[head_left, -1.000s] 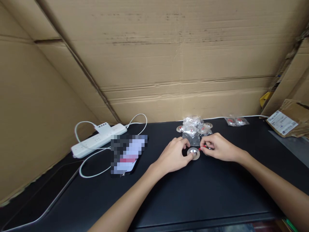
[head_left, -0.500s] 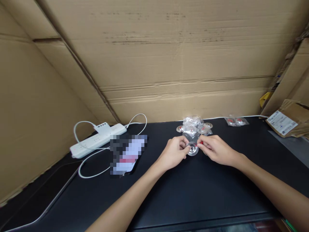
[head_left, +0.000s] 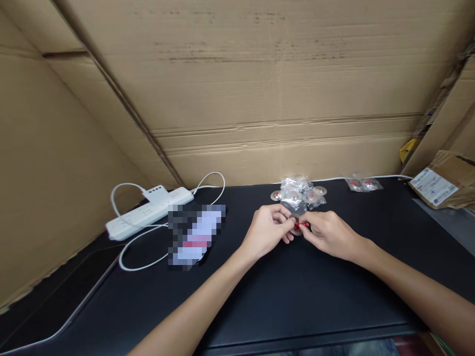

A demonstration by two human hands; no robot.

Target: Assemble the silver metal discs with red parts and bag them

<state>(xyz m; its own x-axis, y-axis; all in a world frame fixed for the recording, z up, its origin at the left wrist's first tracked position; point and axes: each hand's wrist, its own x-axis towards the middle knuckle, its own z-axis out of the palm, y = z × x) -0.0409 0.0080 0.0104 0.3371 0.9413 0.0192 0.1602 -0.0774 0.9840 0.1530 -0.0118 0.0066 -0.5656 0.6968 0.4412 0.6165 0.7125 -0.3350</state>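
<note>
Between my hands is a round metal disc [head_left: 296, 231], partly covered by my fingers. My left hand [head_left: 270, 226] is closed, with thumb and fingers pinching the disc at its left side. My right hand [head_left: 326, 231] is closed in a pinch on a thin red cord [head_left: 302, 225], which lies across the disc's middle. Just beyond my fingers, similar discs in clear plastic bags [head_left: 295, 193] lie in a pile, some with red on them. A bare disc [head_left: 319, 191] rests at the pile's right.
Two more bagged discs [head_left: 361, 184] lie at the back right, near a cardboard package with a label [head_left: 434, 188]. A white power strip [head_left: 152, 212] with looping cables and a blurred-out phone [head_left: 198, 237] are at left. Cardboard walls [head_left: 260, 99] enclose the black table [head_left: 297, 291].
My right hand has moved left, in over the disc. The red cord now lies over the disc's centre instead of at its right edge.
</note>
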